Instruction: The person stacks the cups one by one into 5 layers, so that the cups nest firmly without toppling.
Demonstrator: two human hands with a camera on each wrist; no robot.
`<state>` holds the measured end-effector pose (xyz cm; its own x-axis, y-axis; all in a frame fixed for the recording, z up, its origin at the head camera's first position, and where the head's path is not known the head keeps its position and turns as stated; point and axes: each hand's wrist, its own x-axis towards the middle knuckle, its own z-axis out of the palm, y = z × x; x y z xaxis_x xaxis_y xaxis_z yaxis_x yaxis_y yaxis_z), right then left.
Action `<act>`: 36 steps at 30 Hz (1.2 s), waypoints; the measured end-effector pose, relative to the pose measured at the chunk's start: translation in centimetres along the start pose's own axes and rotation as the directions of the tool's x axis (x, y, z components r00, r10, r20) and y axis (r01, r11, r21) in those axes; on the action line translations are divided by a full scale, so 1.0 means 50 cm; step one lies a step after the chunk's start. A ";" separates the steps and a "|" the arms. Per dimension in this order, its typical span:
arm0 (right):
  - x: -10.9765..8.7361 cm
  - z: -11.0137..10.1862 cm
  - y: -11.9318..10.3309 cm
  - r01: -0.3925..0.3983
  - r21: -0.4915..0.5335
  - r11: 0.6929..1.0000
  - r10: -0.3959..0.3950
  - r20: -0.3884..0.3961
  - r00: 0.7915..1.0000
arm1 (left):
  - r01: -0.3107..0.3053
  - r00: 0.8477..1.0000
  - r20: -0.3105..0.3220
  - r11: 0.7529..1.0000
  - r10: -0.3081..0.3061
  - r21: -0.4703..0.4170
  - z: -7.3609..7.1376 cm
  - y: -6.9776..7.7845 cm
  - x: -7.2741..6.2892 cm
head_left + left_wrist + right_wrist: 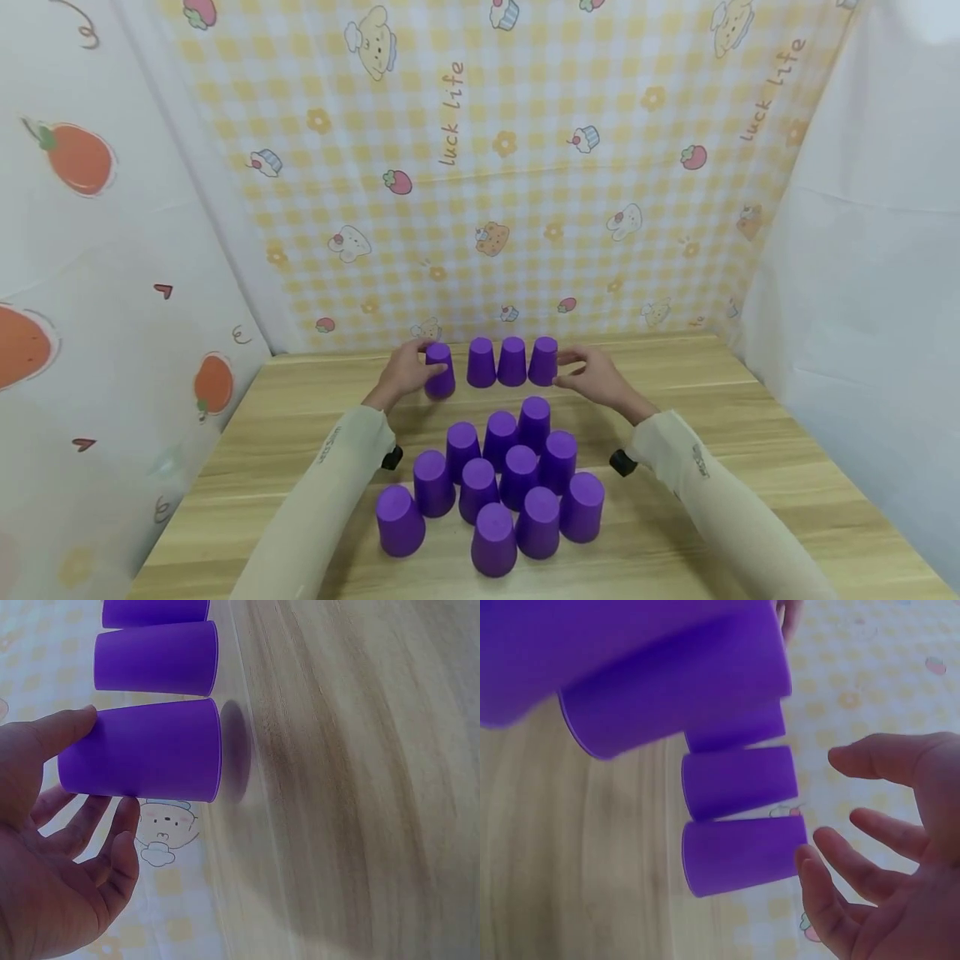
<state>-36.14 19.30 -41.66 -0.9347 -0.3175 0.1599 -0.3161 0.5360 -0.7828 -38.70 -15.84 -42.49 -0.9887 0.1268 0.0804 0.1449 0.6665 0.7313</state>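
My left hand pinches an upside-down purple cup at the left end of the back row. In the left wrist view the thumb lies on one side of this cup and the fingers on the other, with a dark shadow beside its rim. Three more inverted purple cups stand in line to its right, the nearest being a middle-left cup. My right hand is beside the rightmost cup, fingers spread and loosely bent, fingertips right at its narrow end in the right wrist view.
Nearer the body, several inverted purple cups stand in a close cluster on the wooden table. A yellow checked cloth hangs right behind the back row. White cloths hang at both sides.
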 end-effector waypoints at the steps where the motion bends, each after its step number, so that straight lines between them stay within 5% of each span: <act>1: -0.006 0.001 -0.001 0.023 0.004 1.000 -0.023 0.016 1.000 | 0.000 1.000 0.002 1.000 0.000 0.006 0.001 0.002 0.002; 18: -0.054 0.018 -0.025 0.013 0.091 0.996 -0.024 0.122 0.992 | -0.014 1.000 0.022 1.000 0.013 0.017 0.010 0.000 0.042; 36: -0.057 0.039 -0.022 0.037 0.122 0.992 -0.058 0.170 0.984 | -0.023 0.999 0.034 1.000 0.023 0.002 0.026 -0.009 0.054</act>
<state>-32.81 18.08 -42.43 -0.8734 -0.4766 0.1000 -0.3281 0.4242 -0.8440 -41.40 -14.83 -43.49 -0.9833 0.1665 0.0741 0.1674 0.6649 0.7280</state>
